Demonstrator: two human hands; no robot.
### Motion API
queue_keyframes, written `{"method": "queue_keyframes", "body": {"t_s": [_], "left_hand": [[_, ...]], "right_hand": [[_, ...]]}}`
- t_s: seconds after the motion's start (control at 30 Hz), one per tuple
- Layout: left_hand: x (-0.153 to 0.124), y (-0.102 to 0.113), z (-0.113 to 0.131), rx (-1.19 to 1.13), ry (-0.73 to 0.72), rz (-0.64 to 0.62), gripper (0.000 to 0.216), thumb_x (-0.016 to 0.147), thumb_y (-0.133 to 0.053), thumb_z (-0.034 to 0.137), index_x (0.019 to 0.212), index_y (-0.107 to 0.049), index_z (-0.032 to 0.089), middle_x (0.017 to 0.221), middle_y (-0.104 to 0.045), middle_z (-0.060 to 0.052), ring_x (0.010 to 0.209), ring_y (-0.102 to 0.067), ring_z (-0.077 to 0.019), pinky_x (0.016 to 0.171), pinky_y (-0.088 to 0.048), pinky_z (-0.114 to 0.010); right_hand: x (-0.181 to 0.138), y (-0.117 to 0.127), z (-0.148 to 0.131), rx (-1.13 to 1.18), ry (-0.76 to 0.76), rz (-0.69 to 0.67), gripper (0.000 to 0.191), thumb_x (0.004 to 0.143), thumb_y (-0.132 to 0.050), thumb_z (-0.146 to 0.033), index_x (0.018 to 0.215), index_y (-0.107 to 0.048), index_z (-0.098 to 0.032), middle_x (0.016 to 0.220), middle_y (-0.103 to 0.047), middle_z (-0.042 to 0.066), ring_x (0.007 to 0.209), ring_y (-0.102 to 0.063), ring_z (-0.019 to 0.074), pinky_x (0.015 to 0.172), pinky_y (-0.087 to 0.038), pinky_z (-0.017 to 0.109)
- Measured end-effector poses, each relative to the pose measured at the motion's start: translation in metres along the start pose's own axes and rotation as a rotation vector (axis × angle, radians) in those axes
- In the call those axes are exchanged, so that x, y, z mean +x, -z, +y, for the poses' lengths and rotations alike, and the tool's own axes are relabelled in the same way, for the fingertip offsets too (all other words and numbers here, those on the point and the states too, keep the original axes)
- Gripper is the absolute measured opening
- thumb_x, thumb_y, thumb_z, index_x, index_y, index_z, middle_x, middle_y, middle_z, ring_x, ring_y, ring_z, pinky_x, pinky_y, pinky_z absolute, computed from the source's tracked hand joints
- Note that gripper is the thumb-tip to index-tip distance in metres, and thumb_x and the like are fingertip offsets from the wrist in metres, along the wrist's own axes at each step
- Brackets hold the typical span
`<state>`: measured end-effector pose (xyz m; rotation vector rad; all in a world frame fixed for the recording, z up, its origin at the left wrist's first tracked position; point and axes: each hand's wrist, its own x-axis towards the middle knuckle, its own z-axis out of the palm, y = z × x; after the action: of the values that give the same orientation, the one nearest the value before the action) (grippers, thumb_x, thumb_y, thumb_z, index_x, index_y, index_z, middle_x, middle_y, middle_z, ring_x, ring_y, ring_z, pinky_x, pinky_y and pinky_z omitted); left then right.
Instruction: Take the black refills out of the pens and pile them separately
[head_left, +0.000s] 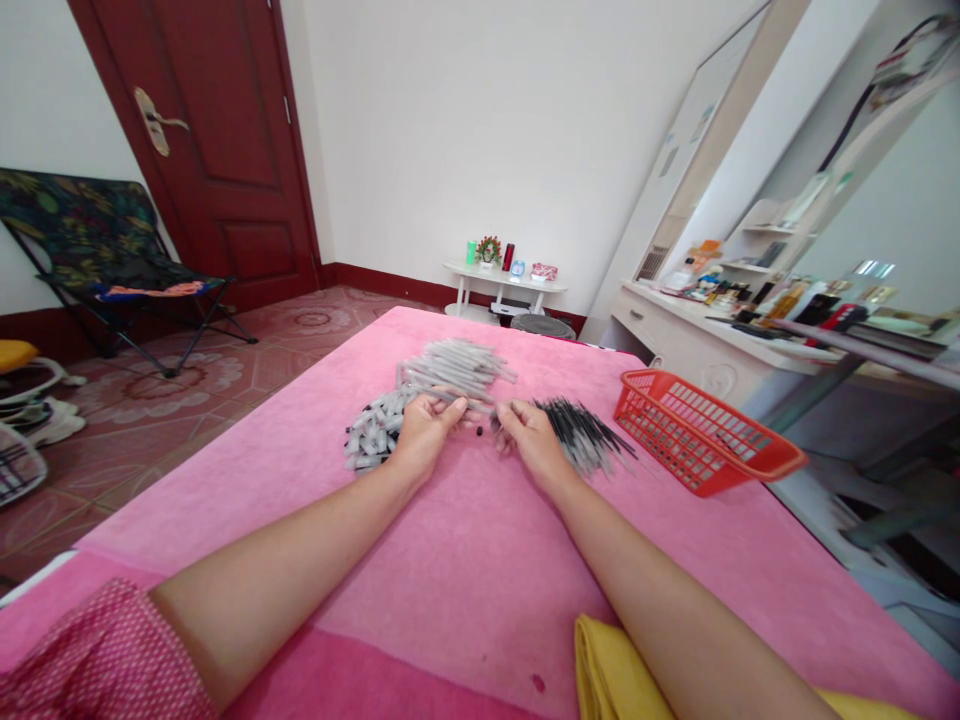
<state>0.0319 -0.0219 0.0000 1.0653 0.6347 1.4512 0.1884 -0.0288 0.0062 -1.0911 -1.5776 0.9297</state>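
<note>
My left hand [427,428] is closed in a pinch on a slim, clear grey pen barrel [477,404] that points to the right. Facing it, my right hand [531,436] has its thumb and fingers pressed together near the barrel's end; what they hold is blurred. Beyond my left hand lies a pile of translucent pen barrels [457,362]. A heap of pen caps [369,432], clear with dark bits, sits left of that hand. Thin black-and-clear pen refills [592,430] fan out to the right of my right hand. One small black piece [480,431] rests between the hands.
A pink cloth [450,580] covers the table. An orange-red plastic basket [705,425] stands at its right edge. Folded yellow fabric [615,670] lies under my right forearm. Farther off are a crowded dressing table [720,330], a small white stand [510,283] and a folding chair [112,260].
</note>
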Motion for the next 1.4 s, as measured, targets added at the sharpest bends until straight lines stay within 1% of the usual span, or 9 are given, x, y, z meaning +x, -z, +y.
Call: {"method": "queue_keyframes", "body": {"t_s": [0.07,0.23,0.37,0.57,0.67,0.83,1.07,1.27,1.4], "left_hand": [[0.0,0.0,0.0,-0.006,0.0,0.009,0.035,0.063,-0.076,0.036,0.082,-0.059,0.012,0.077,-0.071,-0.007,0.064,-0.068,-0.016,0.058,-0.052,-0.023],[0.0,0.0,-0.001,-0.006,-0.004,-0.005,0.036,0.066,-0.074,0.037,0.084,-0.057,0.012,0.079,-0.071,-0.008,0.063,-0.067,-0.0161,0.058,-0.052,-0.025],[0.0,0.0,-0.002,-0.004,-0.014,-0.025,0.035,0.068,-0.071,0.039,0.086,-0.055,0.012,0.083,-0.071,-0.009,0.064,-0.066,-0.0149,0.058,-0.051,-0.024],[0.004,-0.002,0.009,0.052,-0.049,-0.007,0.034,0.068,-0.071,0.037,0.087,-0.056,0.013,0.081,-0.068,-0.006,0.065,-0.063,-0.0125,0.054,-0.047,-0.019],[0.011,0.0,0.022,0.024,-0.078,0.056,0.034,0.068,-0.069,0.04,0.087,-0.056,0.015,0.077,-0.066,-0.003,0.062,-0.06,-0.0113,0.051,-0.046,-0.019],[0.022,0.013,0.033,-0.003,-0.124,0.155,0.032,0.069,-0.068,0.041,0.086,-0.058,0.016,0.074,-0.062,-0.001,0.061,-0.058,-0.0093,0.05,-0.045,-0.017],[0.022,0.018,0.024,0.064,-0.07,0.186,0.033,0.066,-0.069,0.043,0.079,-0.059,0.015,0.071,-0.063,-0.002,0.057,-0.056,-0.0098,0.048,-0.043,-0.018],[0.014,0.009,0.019,0.18,-0.067,0.129,0.03,0.065,-0.071,0.041,0.073,-0.058,0.015,0.061,-0.059,0.001,0.051,-0.054,-0.0098,0.046,-0.042,-0.019],[0.014,0.009,0.016,0.186,-0.059,0.112,0.032,0.064,-0.072,0.041,0.075,-0.059,0.014,0.06,-0.06,0.0,0.049,-0.054,-0.0095,0.046,-0.041,-0.019]], "right_hand": [[0.0,-0.001,-0.001,0.004,0.031,0.003,0.038,0.077,-0.055,-0.053,0.065,-0.052,-0.017,0.049,-0.053,-0.003,0.042,-0.047,0.0087,0.044,-0.038,0.02],[0.0,-0.003,0.0,0.05,-0.069,-0.038,0.048,0.079,-0.047,-0.061,0.061,-0.052,-0.016,0.048,-0.052,-0.001,0.036,-0.045,0.0084,0.036,-0.033,0.02],[0.0,-0.004,0.004,0.111,-0.081,-0.024,0.047,0.076,-0.053,-0.06,0.06,-0.052,-0.016,0.048,-0.052,-0.002,0.036,-0.044,0.0074,0.035,-0.032,0.019],[-0.001,-0.007,0.001,0.317,-0.271,0.019,0.049,0.076,-0.05,-0.063,0.062,-0.05,-0.016,0.048,-0.051,-0.001,0.036,-0.042,0.0079,0.035,-0.032,0.02],[-0.005,-0.016,-0.002,0.192,-0.166,-0.063,0.042,0.078,-0.051,-0.055,0.067,-0.054,-0.015,0.055,-0.055,0.0,0.042,-0.046,0.0083,0.041,-0.037,0.02],[-0.015,-0.038,-0.005,-0.091,0.11,-0.258,0.008,0.073,-0.06,-0.024,0.075,-0.061,-0.016,0.071,-0.061,0.001,0.066,-0.055,0.0117,0.062,-0.045,0.023],[-0.01,-0.033,-0.011,0.076,-0.019,0.047,0.032,0.075,-0.058,-0.035,0.101,-0.05,-0.019,0.092,-0.06,0.003,0.054,-0.056,0.0089,0.043,-0.044,0.02],[-0.009,-0.028,-0.014,0.029,0.021,0.078,0.017,0.077,-0.055,-0.034,0.08,-0.055,-0.017,0.071,-0.058,0.0,0.048,-0.053,0.0091,0.043,-0.042,0.02],[-0.01,-0.027,-0.015,0.036,0.032,0.059,0.02,0.078,-0.055,-0.036,0.07,-0.054,-0.017,0.062,-0.057,-0.001,0.047,-0.052,0.0095,0.046,-0.041,0.021]]}}
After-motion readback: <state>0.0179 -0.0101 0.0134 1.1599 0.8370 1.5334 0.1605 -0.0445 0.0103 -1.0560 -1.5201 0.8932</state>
